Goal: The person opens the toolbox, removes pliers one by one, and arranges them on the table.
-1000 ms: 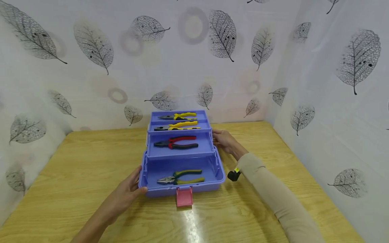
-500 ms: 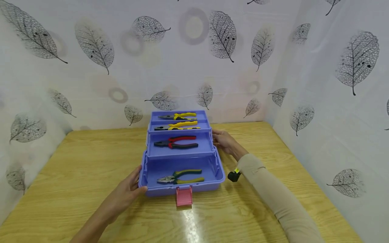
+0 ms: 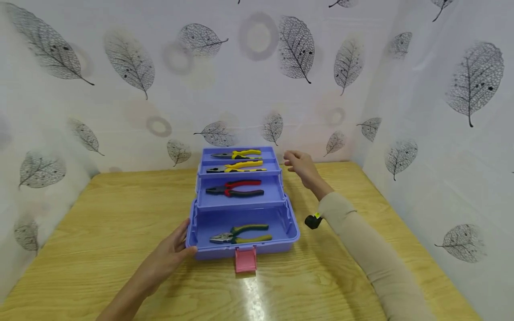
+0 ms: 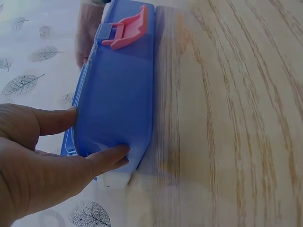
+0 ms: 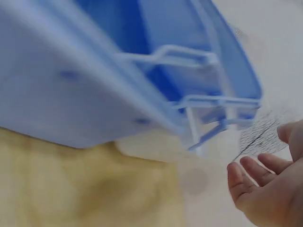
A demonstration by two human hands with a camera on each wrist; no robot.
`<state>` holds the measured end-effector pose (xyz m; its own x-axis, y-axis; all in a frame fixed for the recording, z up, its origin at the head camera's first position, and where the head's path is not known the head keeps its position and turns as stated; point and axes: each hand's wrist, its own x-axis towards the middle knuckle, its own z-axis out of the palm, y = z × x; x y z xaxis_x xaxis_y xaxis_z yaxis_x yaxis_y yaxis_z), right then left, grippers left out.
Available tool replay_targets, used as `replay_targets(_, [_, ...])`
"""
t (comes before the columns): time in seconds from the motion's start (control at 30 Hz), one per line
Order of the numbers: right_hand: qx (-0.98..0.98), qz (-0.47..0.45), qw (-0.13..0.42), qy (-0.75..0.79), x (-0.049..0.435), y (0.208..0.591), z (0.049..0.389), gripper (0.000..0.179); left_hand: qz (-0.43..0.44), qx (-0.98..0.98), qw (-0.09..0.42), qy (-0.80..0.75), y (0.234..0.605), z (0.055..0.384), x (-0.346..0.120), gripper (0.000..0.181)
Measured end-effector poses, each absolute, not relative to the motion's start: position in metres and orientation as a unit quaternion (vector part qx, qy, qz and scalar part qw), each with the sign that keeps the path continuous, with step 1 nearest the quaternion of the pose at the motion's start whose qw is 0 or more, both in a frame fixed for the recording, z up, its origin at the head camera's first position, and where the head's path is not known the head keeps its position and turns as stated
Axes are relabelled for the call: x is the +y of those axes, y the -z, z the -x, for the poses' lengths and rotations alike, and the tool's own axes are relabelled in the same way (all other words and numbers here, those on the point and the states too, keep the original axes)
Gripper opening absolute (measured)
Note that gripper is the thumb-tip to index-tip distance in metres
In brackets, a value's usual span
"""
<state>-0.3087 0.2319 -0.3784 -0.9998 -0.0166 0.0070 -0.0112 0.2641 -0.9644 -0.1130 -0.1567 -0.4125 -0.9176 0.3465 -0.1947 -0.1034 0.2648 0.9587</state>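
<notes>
A blue-purple toolbox (image 3: 245, 255) stands unfolded on the table, its tiers stepped toward the back. My left hand (image 3: 166, 256) grips its front left corner; in the left wrist view the thumb lies at the rim and the fingers against the outer wall. Beside the upper tray, my right hand (image 3: 303, 168) is raised, apart from the box, with loosely bent fingers and nothing in them. Pliers with green-yellow handles (image 3: 241, 234) lie in the bottom compartment. Red-and-black pliers (image 3: 234, 188) occupy the middle tray. Two yellow-handled pliers, one of them needle-nosed (image 3: 237, 154), lie in the top tray.
A pink latch (image 3: 246, 260) hangs from the box's front. Wood-grain table (image 3: 120, 214) surrounds the box, and leaf-patterned cloth (image 3: 257, 89) rises behind it and along both sides. A small black device (image 3: 313, 221) sits at the right wrist.
My right hand has come off the toolbox's right side and moved up and slightly right. The left hand keeps its hold on the corner, and the pliers lie as before.
</notes>
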Motion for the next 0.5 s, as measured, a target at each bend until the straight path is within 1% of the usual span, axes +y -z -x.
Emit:
replay_targets(0.1, [0.833, 0.048, -0.039, 0.549, 0.228, 0.363, 0.31, 0.056, -0.074, 0.774, 0.185, -0.602, 0.412, 0.112, -0.156, 0.081])
replay_targets(0.2, [0.878, 0.105, -0.062, 0.463, 0.22, 0.349, 0.312, 0.058, -0.071, 0.776, 0.181, -0.6, 0.412, 0.111, -0.155, 0.081])
replay_targets(0.33, [0.9, 0.175, -0.05, 0.396, 0.21, 0.339, 0.318, 0.057, -0.071, 0.782, 0.178, -0.593, 0.412, 0.112, -0.153, 0.081])
replay_targets(0.5, [0.909, 0.213, -0.028, 0.358, 0.195, 0.336, 0.329, 0.056, -0.073, 0.783, 0.176, -0.591, 0.414, 0.112, -0.153, 0.081])
